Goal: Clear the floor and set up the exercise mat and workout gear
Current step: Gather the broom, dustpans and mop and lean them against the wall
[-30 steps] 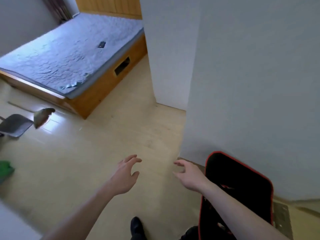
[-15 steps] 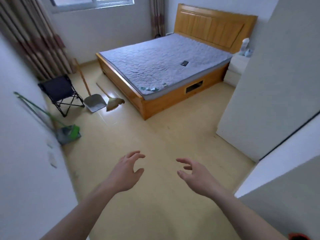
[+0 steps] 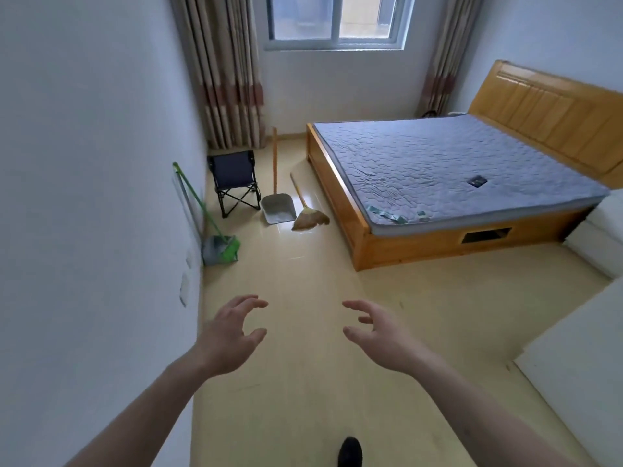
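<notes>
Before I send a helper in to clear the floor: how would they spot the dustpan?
Look below the window, in the gap between the folding chair and the bed. The dustpan lies on the floor there, a grey metal scoop with an upright wooden handle, left of the straw broom.

Both forearms are bare to the frame's lower edge, with no sleeve, watch or ring showing on the left hand (image 3: 225, 338) or the right hand (image 3: 381, 335), and a single rounded black shoe (image 3: 350, 451) tip shows at the bottom of the view.
</notes>
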`<state>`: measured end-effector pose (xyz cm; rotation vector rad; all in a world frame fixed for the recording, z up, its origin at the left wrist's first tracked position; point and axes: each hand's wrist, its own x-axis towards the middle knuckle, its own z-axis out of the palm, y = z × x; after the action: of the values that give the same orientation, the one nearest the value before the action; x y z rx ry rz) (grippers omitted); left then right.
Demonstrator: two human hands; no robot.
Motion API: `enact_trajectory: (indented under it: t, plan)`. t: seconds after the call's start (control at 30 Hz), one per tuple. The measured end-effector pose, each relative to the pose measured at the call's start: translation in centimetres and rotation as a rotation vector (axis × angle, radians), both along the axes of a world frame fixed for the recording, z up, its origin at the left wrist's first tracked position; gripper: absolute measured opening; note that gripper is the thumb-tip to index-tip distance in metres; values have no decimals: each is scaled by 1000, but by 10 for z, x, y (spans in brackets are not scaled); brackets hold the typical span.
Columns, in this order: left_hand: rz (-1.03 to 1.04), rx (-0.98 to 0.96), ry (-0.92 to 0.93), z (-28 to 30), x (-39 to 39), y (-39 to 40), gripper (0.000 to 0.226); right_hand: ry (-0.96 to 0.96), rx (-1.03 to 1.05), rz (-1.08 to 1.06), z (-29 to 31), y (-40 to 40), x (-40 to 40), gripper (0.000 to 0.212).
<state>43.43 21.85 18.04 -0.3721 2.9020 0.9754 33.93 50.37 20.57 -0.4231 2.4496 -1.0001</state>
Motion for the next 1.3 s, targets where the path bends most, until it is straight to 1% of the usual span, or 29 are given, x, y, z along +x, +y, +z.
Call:
enact_trajectory:
  t: [0.13,0.37,0.53,0.6,0.73,0.93,1.0,1.17,1.3]
  plan:
    - [86,-5,7,4,-48,-18,48,-6,-1,58,1,-11,-61,49]
    - [143,-39,12,15,-134,-24,49,33,-15,112,5,-12,-175,49]
    - [211,-61,9,19,-161,-36,49,16,-19,163,8,-37,-233,49]
    - [268,-63,12,19,-169,-49,50,-1,-34,222,9,-59,-256,49]
    - [383,-38,17,21,-187,-83,49,29,-41,310,11,-103,-295,49]
    - [459,-9,8,11,-227,-143,48,59,0,385,8,-169,-351,49]
    - [488,9,17,5,-251,-176,48,63,14,407,8,-206,-380,49]
    - [517,44,5,-3,-312,-252,49,82,33,429,14,-289,-449,50]
    - [489,48,8,0,-364,-307,49,101,2,418,16,-349,-494,48]
